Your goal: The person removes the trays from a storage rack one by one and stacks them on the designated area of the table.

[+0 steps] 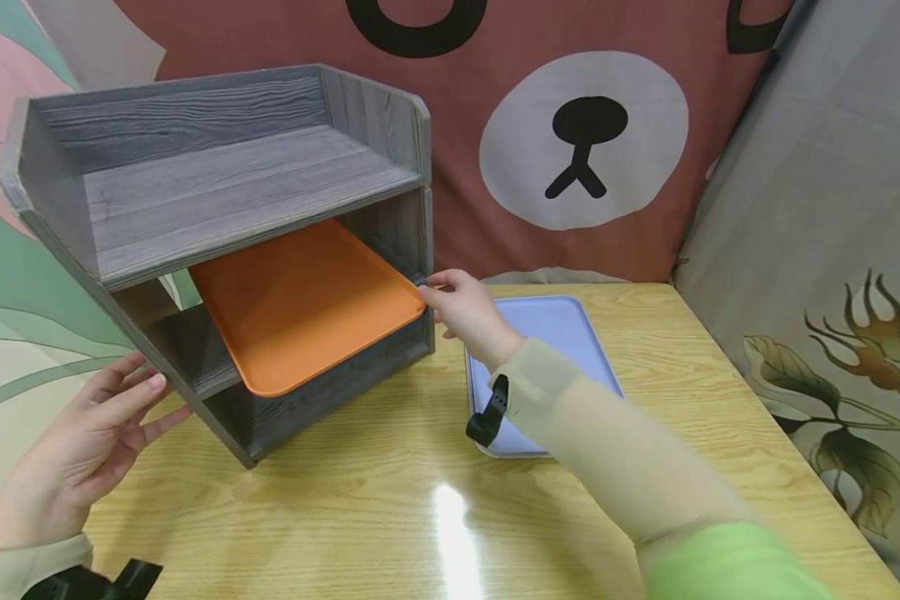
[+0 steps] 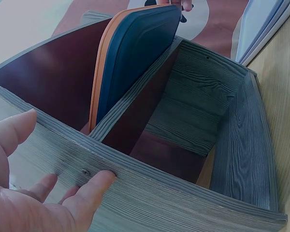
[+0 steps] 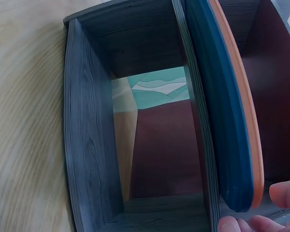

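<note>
An orange tray (image 1: 307, 300) sticks out at an angle from the middle level of a grey wooden shelf unit (image 1: 217, 200). Directly beneath it lies a dark blue tray (image 2: 140, 53), stacked with it. My right hand (image 1: 468, 312) pinches the right front corner of these trays, the thumb on the orange side and the fingers toward the blue side. Against the unit's left side panel, my left hand (image 1: 112, 425) rests with spread fingers (image 2: 94, 191).
Right of the unit, a light blue tray (image 1: 555, 325) tops a small stack on the wooden table (image 1: 390, 500), partly covered by my right forearm. A bear-print curtain (image 1: 457, 125) hangs behind, and a floral curtain (image 1: 810, 250) at the right.
</note>
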